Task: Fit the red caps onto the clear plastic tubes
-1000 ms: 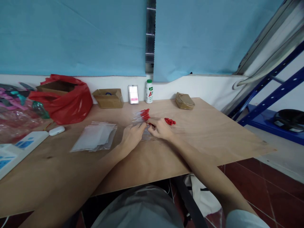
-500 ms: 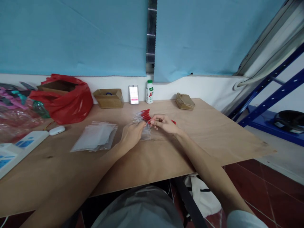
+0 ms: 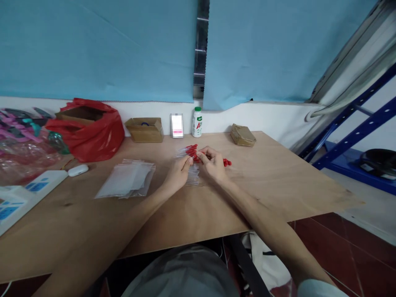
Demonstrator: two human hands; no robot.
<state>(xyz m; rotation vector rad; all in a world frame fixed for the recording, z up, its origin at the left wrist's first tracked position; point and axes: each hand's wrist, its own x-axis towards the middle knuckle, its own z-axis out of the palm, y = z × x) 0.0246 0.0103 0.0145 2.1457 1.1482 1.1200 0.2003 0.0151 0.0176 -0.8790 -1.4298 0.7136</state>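
Note:
My left hand (image 3: 179, 170) is closed in a pinch on a thin shaft at the middle of the table. Close against it, my right hand (image 3: 214, 163) pinches the red end of the same piece, which looks like a small red-handled screwdriver; fingers cover most of it. Behind the hands lies a pile of red-handled screwdrivers (image 3: 191, 149), shafts pointing left. Thin clear tubes (image 3: 193, 176) lie side by side just below the fingertips. More red handles (image 3: 227, 162) show to the right of my right hand, partly hidden by it.
Clear zip bags (image 3: 125, 179) lie stacked on the left of the wooden table (image 3: 272, 185). Along the wall stand a red plastic bag (image 3: 105, 140), an open cardboard box (image 3: 145, 132), a phone (image 3: 177, 126), a white bottle (image 3: 197, 123) and a brown package (image 3: 243, 135). A power strip (image 3: 46, 185) is far left.
My hands have drawn slightly apart, and my right hand has turned more upright. More red handles now show right of it. The whole view has shifted a little.

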